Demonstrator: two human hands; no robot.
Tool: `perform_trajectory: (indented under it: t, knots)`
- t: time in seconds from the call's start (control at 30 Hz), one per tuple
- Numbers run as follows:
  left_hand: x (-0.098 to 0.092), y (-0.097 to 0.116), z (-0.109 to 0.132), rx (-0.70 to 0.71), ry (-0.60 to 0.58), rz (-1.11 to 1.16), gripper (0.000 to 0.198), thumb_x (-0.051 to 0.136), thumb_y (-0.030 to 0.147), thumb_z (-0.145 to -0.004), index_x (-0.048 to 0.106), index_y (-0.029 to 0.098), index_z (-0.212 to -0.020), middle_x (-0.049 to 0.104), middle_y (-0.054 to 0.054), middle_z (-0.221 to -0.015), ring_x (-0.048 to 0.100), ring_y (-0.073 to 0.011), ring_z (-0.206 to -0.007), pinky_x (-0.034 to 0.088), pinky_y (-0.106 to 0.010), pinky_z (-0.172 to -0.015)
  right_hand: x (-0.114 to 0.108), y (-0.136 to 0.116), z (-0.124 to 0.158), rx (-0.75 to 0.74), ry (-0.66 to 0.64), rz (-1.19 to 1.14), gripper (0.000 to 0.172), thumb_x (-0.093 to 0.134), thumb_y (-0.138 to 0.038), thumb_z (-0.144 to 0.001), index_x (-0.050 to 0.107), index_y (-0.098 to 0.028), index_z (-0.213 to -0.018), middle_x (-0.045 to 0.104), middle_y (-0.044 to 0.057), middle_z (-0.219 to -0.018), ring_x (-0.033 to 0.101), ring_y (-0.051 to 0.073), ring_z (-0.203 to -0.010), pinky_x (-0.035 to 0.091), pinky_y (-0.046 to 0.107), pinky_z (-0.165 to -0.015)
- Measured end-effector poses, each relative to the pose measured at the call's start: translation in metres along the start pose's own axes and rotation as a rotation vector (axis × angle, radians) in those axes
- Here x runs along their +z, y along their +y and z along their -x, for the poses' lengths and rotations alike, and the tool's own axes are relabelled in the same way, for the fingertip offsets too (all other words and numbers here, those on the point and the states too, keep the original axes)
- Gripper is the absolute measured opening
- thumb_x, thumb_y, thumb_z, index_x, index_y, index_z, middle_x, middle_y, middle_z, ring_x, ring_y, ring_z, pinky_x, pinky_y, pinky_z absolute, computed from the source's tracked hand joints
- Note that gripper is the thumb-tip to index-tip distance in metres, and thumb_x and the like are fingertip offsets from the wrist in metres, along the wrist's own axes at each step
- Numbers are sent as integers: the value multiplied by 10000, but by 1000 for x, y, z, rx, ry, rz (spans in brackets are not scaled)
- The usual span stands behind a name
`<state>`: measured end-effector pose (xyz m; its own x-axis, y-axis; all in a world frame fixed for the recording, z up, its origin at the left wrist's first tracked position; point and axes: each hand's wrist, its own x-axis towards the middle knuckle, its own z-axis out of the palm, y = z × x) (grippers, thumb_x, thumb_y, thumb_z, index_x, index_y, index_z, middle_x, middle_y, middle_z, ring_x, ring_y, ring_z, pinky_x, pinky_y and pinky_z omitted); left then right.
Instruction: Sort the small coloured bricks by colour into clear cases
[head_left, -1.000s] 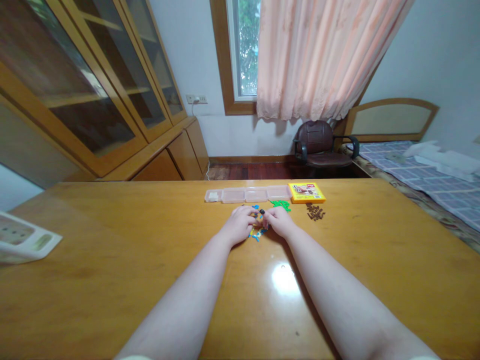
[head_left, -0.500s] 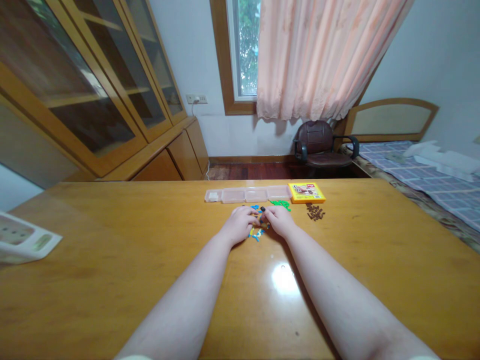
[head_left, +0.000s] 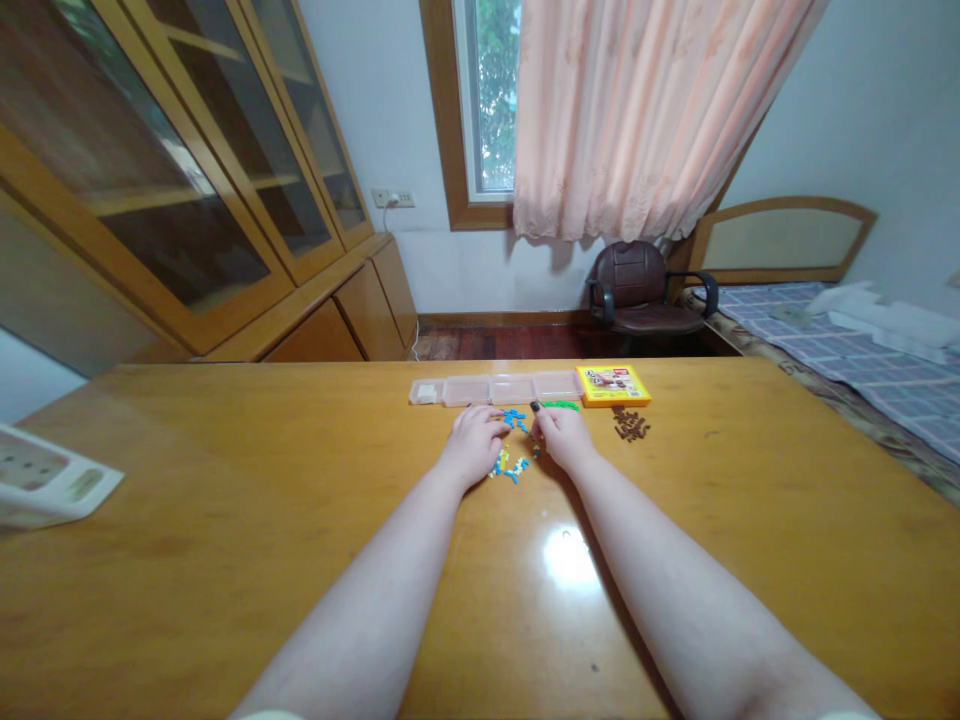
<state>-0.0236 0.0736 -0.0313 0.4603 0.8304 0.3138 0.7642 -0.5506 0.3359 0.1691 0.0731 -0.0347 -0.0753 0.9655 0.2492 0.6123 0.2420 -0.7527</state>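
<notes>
My left hand (head_left: 474, 440) and my right hand (head_left: 561, 435) rest on the wooden table (head_left: 225, 480), a little apart, on either side of a scatter of small blue and yellow plastic pieces (head_left: 510, 462). More blue pieces (head_left: 514, 417) lie between the fingertips. The right hand's fingers pinch a tiny dark piece (head_left: 535, 407). The left hand's fingers are curled down on the table near the blue pieces; what they hold, if anything, is hidden. Green pieces (head_left: 561, 405) lie just beyond the right hand.
A clear compartment box (head_left: 495, 389) and a yellow packet (head_left: 613, 385) lie at the table's far edge. Brown pieces (head_left: 631, 424) sit to the right. A white device (head_left: 45, 480) is at the left edge. A chair (head_left: 637, 290), a bed and cabinets stand beyond.
Both hands have slid away from me toward the clear box and parted slightly, uncovering the blue and yellow pieces that were under them.
</notes>
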Motion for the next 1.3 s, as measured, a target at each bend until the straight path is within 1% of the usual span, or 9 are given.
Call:
perform_trajectory:
  t: [0.17, 0.3, 0.43, 0.57, 0.67, 0.87, 1.0, 1.13, 1.3]
  knots:
    - [-3, -1, 0, -45, 39, -21, 261, 516, 139, -760, 740, 250, -834, 653, -37, -1063, 524, -224, -1062, 395, -435, -985, 0, 0, -1, 10, 28, 70, 487, 349, -389, -910, 605, -182, -552, 628, 33, -573, 570, 152, -594, 338, 236, -555]
    - [3, -2, 1, -18, -20, -28, 302, 509, 158, -776, 732, 269, -947, 649, -34, -1125, 477, -253, -1140, 323, -495, -1041, 1, 0, -1, 36, 34, 64, 451, 367, -374, -907, 654, -188, -612, 669, 44, -639, 589, 160, -632, 349, 237, -572]
    - [3, -1, 1, -35, -57, -11, 364, 499, 159, -778, 685, 280, -1067, 631, -17, -1193, 431, -270, -1208, 219, -558, -1084, 3, 3, -2, -25, 26, 32, 410, 372, -342, -904, 684, -188, -686, 693, 49, -715, 605, 171, -693, 370, 244, -626]
    - [-5, 1, 0, -22, -37, 7, 295, 490, 148, -772, 717, 233, -939, 687, -34, -1044, 549, -220, -1050, 342, -450, -1029, 1, 3, -2, 3, 95, 24, 490, 340, -371, -913, 613, -180, -553, 638, 47, -586, 582, 164, -621, 363, 246, -599]
    - [-8, 4, 1, 8, -72, 13, 262, 495, 156, -768, 721, 229, -879, 706, -31, -946, 587, -205, -962, 366, -427, -1008, 1, 0, -1, 4, 39, -4, 518, 322, -376, -918, 569, -181, -506, 604, 34, -532, 565, 152, -570, 353, 242, -571]
    - [-7, 9, 2, 28, -158, 39, 361, 493, 171, -787, 669, 254, -1091, 647, -22, -1178, 546, -218, -1104, 321, -444, -1059, 3, 0, -1, -94, -64, 72, 414, 378, -338, -907, 661, -167, -657, 666, 44, -663, 582, 160, -657, 366, 243, -625]
    - [-8, 7, 1, -14, -90, -7, 341, 478, 177, -807, 676, 233, -1078, 644, -35, -1166, 550, -212, -1092, 365, -404, -1032, 2, 0, -2, -87, 13, 81, 393, 370, -323, -909, 685, -160, -740, 682, 56, -726, 589, 167, -694, 368, 244, -631]
    - [-9, 3, 0, -132, -28, -66, 306, 462, 196, -823, 697, 209, -1019, 660, -51, -1105, 563, -218, -1045, 414, -370, -979, 0, 0, -1, -5, 76, 71, 454, 340, -337, -920, 649, -162, -637, 645, 45, -619, 578, 157, -627, 355, 240, -592]
    - [-3, 2, 2, -153, -135, -66, 375, 474, 254, -838, 616, 235, -1184, 564, -61, -1296, 482, -247, -1201, 295, -465, -1077, 2, -1, -1, -1, 9, 86, 410, 360, -314, -911, 661, -168, -674, 679, 54, -701, 597, 165, -684, 366, 239, -619]
